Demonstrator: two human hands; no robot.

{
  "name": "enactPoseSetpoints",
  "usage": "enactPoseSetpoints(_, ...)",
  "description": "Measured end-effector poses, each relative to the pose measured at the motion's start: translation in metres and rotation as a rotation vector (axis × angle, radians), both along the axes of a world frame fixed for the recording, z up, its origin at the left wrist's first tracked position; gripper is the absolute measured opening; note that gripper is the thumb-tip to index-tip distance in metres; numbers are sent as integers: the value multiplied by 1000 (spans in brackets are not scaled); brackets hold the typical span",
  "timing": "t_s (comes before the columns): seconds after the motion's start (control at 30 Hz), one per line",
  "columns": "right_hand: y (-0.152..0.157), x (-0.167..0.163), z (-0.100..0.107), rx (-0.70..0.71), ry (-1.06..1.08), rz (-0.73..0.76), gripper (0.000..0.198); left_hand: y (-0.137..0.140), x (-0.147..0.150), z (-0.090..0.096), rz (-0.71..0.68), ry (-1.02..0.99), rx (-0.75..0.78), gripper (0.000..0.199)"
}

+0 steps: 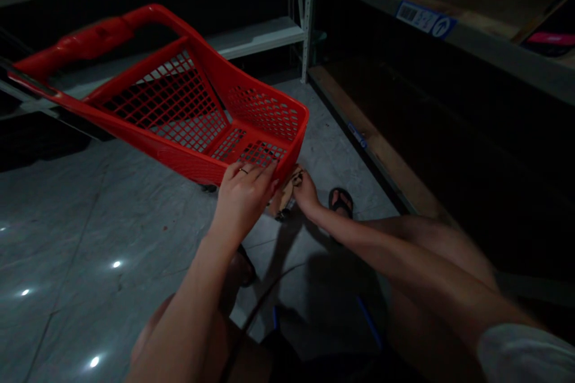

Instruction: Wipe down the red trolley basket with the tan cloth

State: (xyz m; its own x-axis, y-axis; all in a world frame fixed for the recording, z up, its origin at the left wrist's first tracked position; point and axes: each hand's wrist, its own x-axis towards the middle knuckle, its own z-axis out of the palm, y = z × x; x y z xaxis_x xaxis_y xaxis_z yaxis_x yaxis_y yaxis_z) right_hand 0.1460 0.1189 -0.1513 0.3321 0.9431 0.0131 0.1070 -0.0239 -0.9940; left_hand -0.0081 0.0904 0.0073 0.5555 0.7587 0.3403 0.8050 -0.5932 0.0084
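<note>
A red plastic shopping cart (265,87) with lattice walls stands before me, its handle up at the left. My left hand (246,191), with a ring on one finger, is closed over the cart's near rim at the front corner. Below that corner my right hand (306,192) is closed at a tan piece (282,197) with a dark patterned part by the fingers. Whether it is cloth or cardboard I cannot tell. My right fingertips are partly hidden. A dark caster (283,214) shows under the tan piece. The cart's basket holds nothing I can see.
Dark shelving with a wooden board (485,21) and a blue-and-white label (424,18) rises at the right. A grey metal rack (265,36) stands behind the cart. My sandalled foot (341,202) rests on the grey tiled floor (112,215). The light is dim.
</note>
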Motion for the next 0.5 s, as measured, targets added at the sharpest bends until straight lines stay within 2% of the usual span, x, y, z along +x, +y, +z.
enactPoseSetpoints(0.07, 0, 2, 8, -71, 90, -39, 31, 3, -14, 5, 8, -15, 9, 33)
enactPoseSetpoints(0.13, -2, 5, 30, -60, 171, -74, 31, 6, -30, 11, 46, -20, 30, 34)
enactPoseSetpoints(0.23, -5, 13, 73, 117, 160, -47, 29, 11, -42, 13, 69, -10, 39, 28)
enactPoseSetpoints(0.3, -7, 16, 91, 214, 108, -11, 30, 14, -37, 10, 48, 21, 19, 20)
enactPoseSetpoints(0.33, -7, 17, 94, 234, 82, -3, 31, 15, -31, 7, 30, 38, 4, 16)
enactPoseSetpoints(0.4, -7, 13, 83, 213, 27, -15, 33, 17, -17, 1, 6, 56, -27, 12)
enactPoseSetpoints(0.5, -5, 1, 41, 108, -34, -23, 37, 20, 3, -6, 26, 28, -47, 11)
